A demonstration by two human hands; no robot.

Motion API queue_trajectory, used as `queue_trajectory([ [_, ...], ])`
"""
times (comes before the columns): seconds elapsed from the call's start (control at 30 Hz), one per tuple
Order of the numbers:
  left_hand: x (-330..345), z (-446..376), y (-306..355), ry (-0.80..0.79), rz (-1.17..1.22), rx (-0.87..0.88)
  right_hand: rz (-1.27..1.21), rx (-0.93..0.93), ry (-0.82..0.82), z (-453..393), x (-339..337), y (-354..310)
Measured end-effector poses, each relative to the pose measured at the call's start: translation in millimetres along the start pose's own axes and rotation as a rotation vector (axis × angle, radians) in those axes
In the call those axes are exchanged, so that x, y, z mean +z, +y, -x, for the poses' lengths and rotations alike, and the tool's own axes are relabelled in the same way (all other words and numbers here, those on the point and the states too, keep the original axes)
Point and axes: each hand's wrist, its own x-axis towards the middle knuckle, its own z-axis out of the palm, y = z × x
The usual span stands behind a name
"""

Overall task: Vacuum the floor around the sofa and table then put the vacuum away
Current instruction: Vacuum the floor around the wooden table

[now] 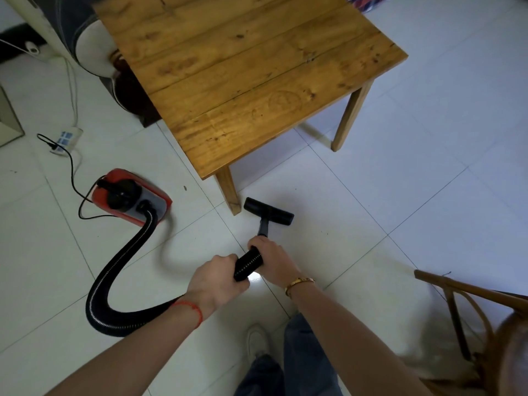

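A red and grey canister vacuum (130, 195) sits on the white tiled floor at the left. Its black ribbed hose (114, 272) loops round to my hands. My left hand (215, 281) grips the hose from behind and my right hand (271, 258) grips it just ahead, near the short wand. The black floor nozzle (268, 211) lies flat on the tiles beside the near leg (228, 190) of the wooden table (243, 75). A sofa end (85, 38) shows at the top left behind the table.
A white power strip (67, 140) with the vacuum's black cord (75, 184) lies on the floor at the left. A wooden chair (471, 315) stands at the lower right. My shoe (257, 338) and trouser legs are at the bottom centre.
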Motion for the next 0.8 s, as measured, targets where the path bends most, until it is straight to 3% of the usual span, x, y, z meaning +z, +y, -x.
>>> queue_trajectory([
  [0.37, -5.9, -63.4, 54.4, -0.037, -0.031, 0.069, 0.021, 0.108, 0.096, -22.5, -43.3, 54.6],
  [0.8, -33.4, -184.0, 175.7, 0.008, 0.007, 0.122, 0.028, 0.197, 0.12, -76.0, -170.0, 154.3],
])
